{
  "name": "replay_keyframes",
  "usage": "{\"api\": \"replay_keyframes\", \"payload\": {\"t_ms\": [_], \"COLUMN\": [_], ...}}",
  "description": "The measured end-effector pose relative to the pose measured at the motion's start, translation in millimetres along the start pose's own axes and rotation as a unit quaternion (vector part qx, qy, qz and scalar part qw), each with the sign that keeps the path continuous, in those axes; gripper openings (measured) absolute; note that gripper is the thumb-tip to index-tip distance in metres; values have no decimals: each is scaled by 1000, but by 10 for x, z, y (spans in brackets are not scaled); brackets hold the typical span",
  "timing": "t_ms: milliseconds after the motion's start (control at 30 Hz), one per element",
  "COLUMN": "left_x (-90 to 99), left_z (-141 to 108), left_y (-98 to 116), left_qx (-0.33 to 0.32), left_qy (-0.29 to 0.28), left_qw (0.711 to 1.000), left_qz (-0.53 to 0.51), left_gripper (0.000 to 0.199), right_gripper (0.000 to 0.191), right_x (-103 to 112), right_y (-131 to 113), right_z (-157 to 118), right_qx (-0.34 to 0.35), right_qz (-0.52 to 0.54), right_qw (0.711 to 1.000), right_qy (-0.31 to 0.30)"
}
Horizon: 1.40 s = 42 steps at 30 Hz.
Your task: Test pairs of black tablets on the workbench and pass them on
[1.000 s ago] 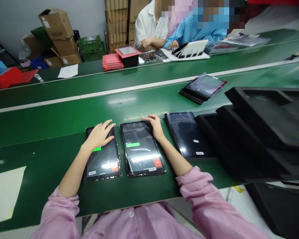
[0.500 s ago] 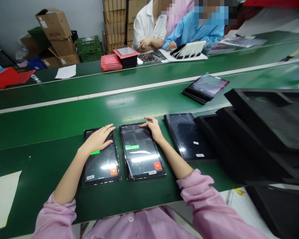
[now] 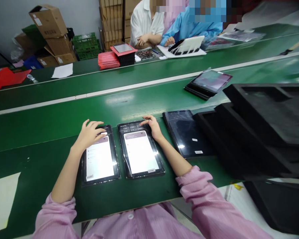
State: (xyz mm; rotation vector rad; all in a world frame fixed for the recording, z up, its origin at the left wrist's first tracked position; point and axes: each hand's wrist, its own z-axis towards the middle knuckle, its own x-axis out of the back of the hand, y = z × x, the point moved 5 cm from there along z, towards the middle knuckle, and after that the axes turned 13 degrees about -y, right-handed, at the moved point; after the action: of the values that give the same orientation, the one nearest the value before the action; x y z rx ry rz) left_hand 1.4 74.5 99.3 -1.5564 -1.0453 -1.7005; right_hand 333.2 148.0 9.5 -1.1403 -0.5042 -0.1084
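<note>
Two black tablets lie side by side on the green bench, screens up, each in clear film. Over the upper left of the left tablet is my left hand, its fingers spread and holding nothing. My right hand reaches to the top right of the right tablet, fingers stretched out, the index finger at the top of the screen. Both screens show a bright white page under a dark top area. Whether the fingertips touch the glass I cannot tell.
To the right lie dark tablets beside stacked black foam trays. Further back sits another tablet on a dark case. Across the bench are red sleeves and two co-workers. White paper lies at the left.
Both screens have gone from a dark page with green and red blocks to a white page. My left hand has shifted slightly left, and its fingers have spread and bent.
</note>
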Motion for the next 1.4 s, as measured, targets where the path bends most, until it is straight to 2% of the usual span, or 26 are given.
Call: {"api": "replay_keyframes", "payload": {"t_ms": [133, 200, 367, 433, 533, 733, 933, 1100, 1267, 1400], "left_x": [90, 116, -75, -135, -147, -86, -68, 43, 95, 19], "left_z": [109, 230, 510, 554, 583, 582, 569, 521, 491, 521], "left_y": [-31, -58, -27, 1, 40, 45, 70, 63, -6, 15], "left_qx": [11, 34, 40, 34, 22, 63, 19, -18, -6, 27], "left_qy": [19, 7, -147, -170, -158, -161, -169, -133, -120, -153], "left_qw": [999, 997, 976, 971, 980, 983, 982, 986, 987, 985], "left_qz": [-33, -67, -158, -163, -122, -56, -84, -102, -108, -79], "left_gripper": [32, 37, 50, 53, 54, 51, 60, 67, 70, 70], "right_gripper": [61, 59, 55, 55, 56, 57, 58, 60, 59, 52], "right_x": [12, 26, 41, 35, 28, 38, 28, 23, 11, 20], "right_y": [-8, -14, -15, -9, 10, 20, -10, -5, -2, -9], "right_z": [7, 11, 12, 11, 11, 5, 2, 2, 6, -5], "right_qx": [4, 10, 5, 1, -6, -16, -26, -31, -36, -67], "right_qz": [-27, -17, 41, 51, 55, 86, 118, 124, 99, 31], "right_qw": [1000, 1000, 999, 998, 998, 996, 992, 992, 994, 996], "right_qy": [-3, 3, 21, 23, 19, 24, 26, 26, 26, 57]}}
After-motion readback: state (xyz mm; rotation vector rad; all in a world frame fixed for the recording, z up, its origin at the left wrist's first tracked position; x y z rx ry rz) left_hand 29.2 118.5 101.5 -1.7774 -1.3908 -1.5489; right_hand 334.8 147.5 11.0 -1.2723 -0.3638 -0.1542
